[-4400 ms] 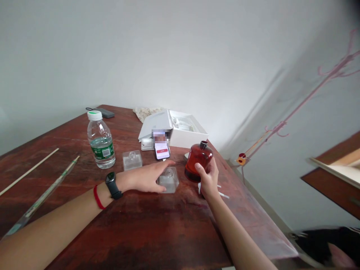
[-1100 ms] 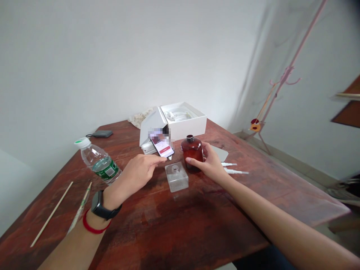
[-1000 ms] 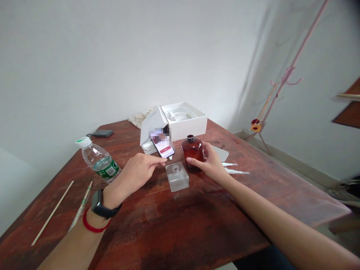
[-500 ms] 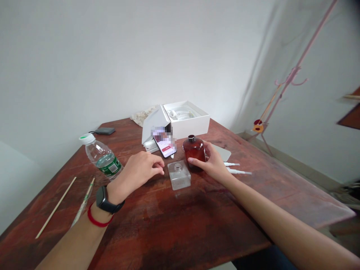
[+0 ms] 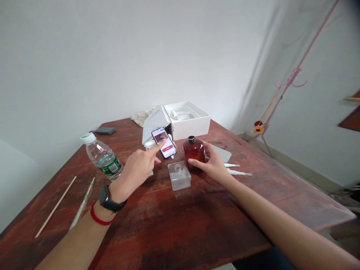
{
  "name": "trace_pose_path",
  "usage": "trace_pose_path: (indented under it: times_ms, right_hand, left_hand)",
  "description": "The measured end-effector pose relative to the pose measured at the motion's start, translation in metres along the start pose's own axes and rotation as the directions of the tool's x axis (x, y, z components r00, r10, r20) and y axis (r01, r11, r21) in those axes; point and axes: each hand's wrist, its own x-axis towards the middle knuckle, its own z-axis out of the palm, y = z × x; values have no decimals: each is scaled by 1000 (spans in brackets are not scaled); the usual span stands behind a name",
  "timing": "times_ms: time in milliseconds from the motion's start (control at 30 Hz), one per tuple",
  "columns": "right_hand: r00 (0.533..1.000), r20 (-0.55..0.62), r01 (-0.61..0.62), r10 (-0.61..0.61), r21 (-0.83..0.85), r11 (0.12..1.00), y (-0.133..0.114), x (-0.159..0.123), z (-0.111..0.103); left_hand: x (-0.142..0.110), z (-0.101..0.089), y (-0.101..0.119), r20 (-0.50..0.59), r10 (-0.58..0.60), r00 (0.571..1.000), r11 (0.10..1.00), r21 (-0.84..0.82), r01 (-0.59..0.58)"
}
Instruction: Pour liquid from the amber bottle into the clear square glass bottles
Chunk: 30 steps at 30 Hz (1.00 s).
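My left hand (image 5: pixel 141 165) holds nothing; its index finger is stretched out over the screen of a smartphone (image 5: pixel 168 147), at or close to the glass. The phone leans tilted against white items. My right hand (image 5: pixel 212 161) grips an amber bottle (image 5: pixel 194 148) with an open black-rimmed neck, thumb in front and fingers behind its right side. The bottle stands upright. Just left of it sits a square clear bottle (image 5: pixel 179 179), uncapped. Two white pump tops (image 5: pixel 236 172) with thin tubes lie right of my right hand, beside a pale flat piece (image 5: pixel 222 153).
An open white box (image 5: pixel 191 129) with cables inside stands at the back. A water bottle (image 5: pixel 105 159) stands left of my left hand. A chopstick (image 5: pixel 56 206) and a wrapped pair (image 5: pixel 82 204) lie at the left. A grey power bank (image 5: pixel 104 131) is at the far left edge.
My left hand has moved slightly up and forward, its index finger extending from a loose curl onto the phone screen. My right hand and the amber bottle have stayed in place.
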Motion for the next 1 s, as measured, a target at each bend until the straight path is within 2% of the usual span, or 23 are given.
trace_pose_path:
  times_ms: [100, 267, 400, 533, 733, 867, 1000]
  right_hand:
    - [1000, 1, 1, -1, 4, 1000, -1, 0, 0]
    - [1000, 8, 12, -12, -3, 1000, -2, 0, -1]
    - [1000, 6, 7, -7, 1, 1000, -3, -1, -1]
    - [1000, 11, 13, -13, -8, 1000, -5, -1, -2]
    - [999, 7, 52, -52, -18, 998, -15, 0, -3]
    - [997, -55, 56, -50, 103, 993, -24, 1, -7]
    - [998, -65, 42, -27, 240, 970, -27, 4, -13]
  left_hand:
    - [0, -1, -2, -70, -12, 998, 1000, 8, 13]
    - [-1, 0, -8, -167, -59, 984, 996, -83, 45]
    - [0, 8, -13, -205, 27, 978, 993, -109, -50]
    - [1, 10, -8, -172, 54, 984, 991, -113, -75]
    - [-1, 12, 3, -182, 53, 982, 967, -238, -96]
    - [-1, 16, 5, -152, 37, 988, 941, -328, -85]
    - [-7, 16, 17, -124, 88, 988, 905, -404, -131]
